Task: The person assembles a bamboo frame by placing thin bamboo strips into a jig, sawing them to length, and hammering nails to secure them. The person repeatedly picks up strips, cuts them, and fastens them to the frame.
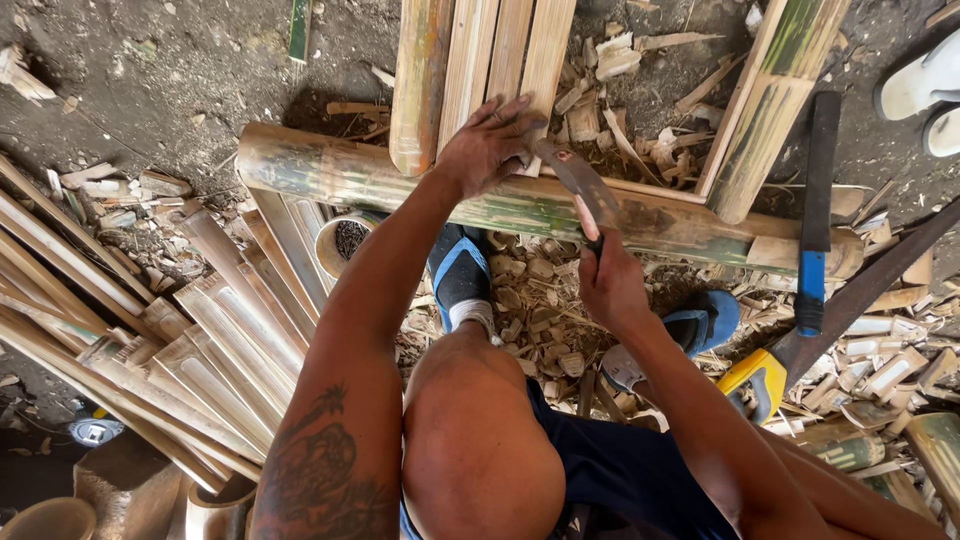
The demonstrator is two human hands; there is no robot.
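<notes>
- Down on the dirt floor (150, 90), a thick bamboo pole (350, 175) lies crosswise, and split bamboo slats (500, 50) rest their near ends across it.
- Left hand (490, 145) presses flat on the end of one slat, fingers spread, palm down, pinning rather than clasping.
- Right hand (610, 285) has its grip closed tight around the handle of a curved blade (580, 185); the blade tip sits right at the slat end, just beside the left fingers.
- Feet in blue sandals (460, 275) plant among wood chips (540, 300) under the pole.
- Off to the right, a yellow-handled saw (790, 360) and a blue-handled tool (815, 230) lie on the chips.
- Left of the knee, a stack of split bamboo strips (230, 340) fans out.
</notes>
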